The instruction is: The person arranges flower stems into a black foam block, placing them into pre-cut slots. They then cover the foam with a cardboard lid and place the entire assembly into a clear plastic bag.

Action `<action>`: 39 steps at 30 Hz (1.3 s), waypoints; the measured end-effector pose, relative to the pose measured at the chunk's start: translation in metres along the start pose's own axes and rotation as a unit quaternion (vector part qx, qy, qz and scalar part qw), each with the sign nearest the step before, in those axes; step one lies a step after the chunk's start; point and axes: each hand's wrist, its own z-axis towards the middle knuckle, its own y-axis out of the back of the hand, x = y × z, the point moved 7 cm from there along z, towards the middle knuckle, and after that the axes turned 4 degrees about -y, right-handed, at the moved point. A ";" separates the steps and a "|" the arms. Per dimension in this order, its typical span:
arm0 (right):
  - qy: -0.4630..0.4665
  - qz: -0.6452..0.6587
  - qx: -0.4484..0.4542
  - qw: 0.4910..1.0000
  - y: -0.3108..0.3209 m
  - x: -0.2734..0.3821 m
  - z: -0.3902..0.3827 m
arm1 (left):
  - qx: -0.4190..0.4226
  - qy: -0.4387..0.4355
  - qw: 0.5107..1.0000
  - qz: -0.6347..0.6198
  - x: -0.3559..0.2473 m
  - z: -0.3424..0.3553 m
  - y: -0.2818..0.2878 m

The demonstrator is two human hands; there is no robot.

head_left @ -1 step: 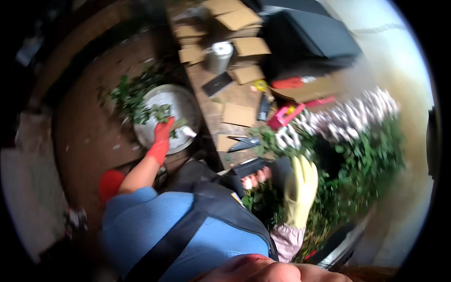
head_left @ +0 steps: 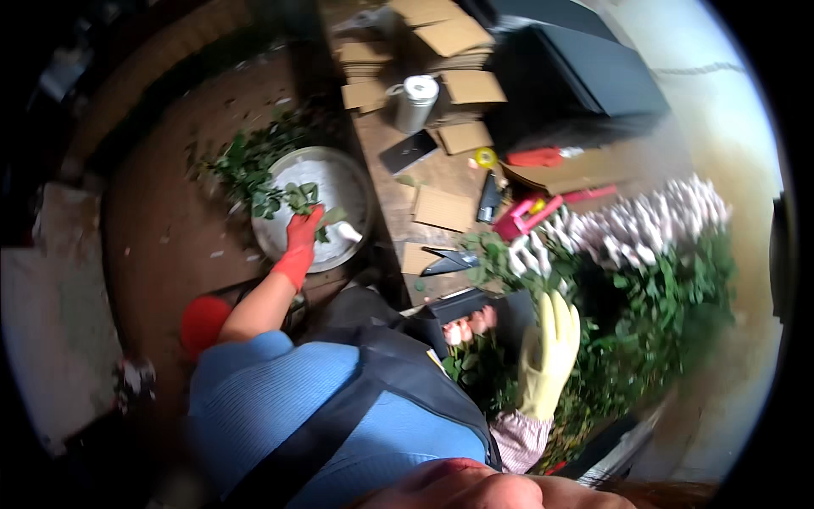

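My left hand [head_left: 303, 239], in a red rubber glove, is closed around a leafy rose stem [head_left: 298, 200] above a round pale-topped stool or tub [head_left: 270, 240]. A white bud end [head_left: 348, 232] points out beside the fingers. On the right, my right hand [head_left: 549, 352] wears a pale yellow glove, with the fingers stretched out and nothing held. It is beside a black box [head_left: 510, 312] and a heap of green stems [head_left: 653, 327]. Several pink roses [head_left: 471, 326] lie by that box, close to my apron.
A row of white-sleeved flower heads [head_left: 644, 220] spans the right side. The bench carries cardboard pieces [head_left: 444, 209], a phone [head_left: 409, 151], a white mug [head_left: 416, 106], yellow tape [head_left: 485, 158], a pink tool [head_left: 527, 217] and black shears [head_left: 448, 261]. Cut foliage [head_left: 246, 165] lies at left.
The whole view has shifted slightly, so the bench and its things appear farther right and lower. Both hands keep the same pose; the left still grips the rose stem.
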 end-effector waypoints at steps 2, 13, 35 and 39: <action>-0.017 0.008 0.025 0.999 -0.006 -0.002 -0.003 | -0.107 0.016 0.993 0.049 0.011 0.015 0.034; -0.047 0.024 0.039 0.998 -0.023 -0.004 -0.005 | -0.146 0.024 0.913 0.380 -0.085 0.212 0.011; 0.003 0.836 -0.117 0.536 0.032 -0.010 -0.020 | 0.750 0.417 0.514 -0.005 -0.027 -0.409 -0.362; -0.195 0.497 -0.111 0.838 0.047 -0.104 -0.031 | 0.823 -0.186 0.512 0.162 -0.044 -0.377 -0.393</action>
